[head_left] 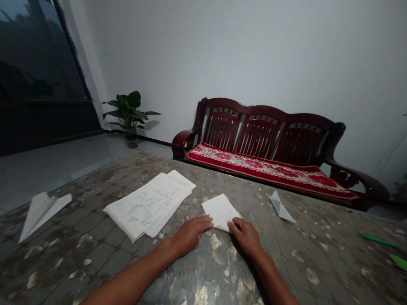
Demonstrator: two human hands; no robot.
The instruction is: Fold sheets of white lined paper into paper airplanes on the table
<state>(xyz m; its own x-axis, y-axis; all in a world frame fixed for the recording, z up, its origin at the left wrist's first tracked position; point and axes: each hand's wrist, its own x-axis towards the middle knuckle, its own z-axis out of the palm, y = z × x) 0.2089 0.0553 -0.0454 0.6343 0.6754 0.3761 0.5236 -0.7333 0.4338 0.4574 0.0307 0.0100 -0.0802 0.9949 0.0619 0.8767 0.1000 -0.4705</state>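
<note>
Paper sheet point(219, 212) | corner hidden under right hand point(245, 238) | left hand point(190, 235) touching edge

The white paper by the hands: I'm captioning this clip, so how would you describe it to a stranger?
Find the wooden bench with the red floral cushion. On the mottled table top before it, the small white paper lies between the left hand and right hand, touching both. Unlike the written stack to its left and the paper plane to its right, it lies flat and blank.
</note>
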